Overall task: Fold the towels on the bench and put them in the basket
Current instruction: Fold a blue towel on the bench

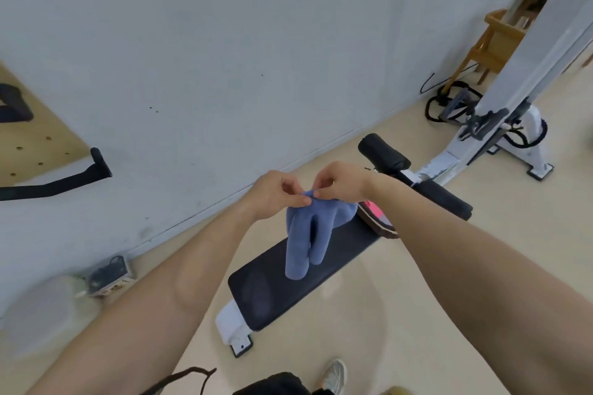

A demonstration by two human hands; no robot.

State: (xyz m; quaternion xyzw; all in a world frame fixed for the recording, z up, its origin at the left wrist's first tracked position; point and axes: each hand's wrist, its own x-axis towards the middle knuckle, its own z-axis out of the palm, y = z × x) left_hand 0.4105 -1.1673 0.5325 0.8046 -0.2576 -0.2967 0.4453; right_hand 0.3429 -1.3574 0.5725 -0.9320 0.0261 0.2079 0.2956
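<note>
A blue towel [305, 237] hangs in loose folds above the black padded bench [272, 285]. My left hand [276, 196] and my right hand [343, 183] are close together and both pinch the towel's top edge with thumb and fingertips. Just beyond the blue towel, a pink and brown cloth [377, 218] lies on the bench near its far end. No basket can be made out in this view.
The bench's black foam rollers [417, 176] stick out at its far end, beside a white exercise machine [500, 135] with black cables. A grey wall runs along the left. A wooden chair [494, 42] stands at the back right. My shoe [333, 375] is on the floor.
</note>
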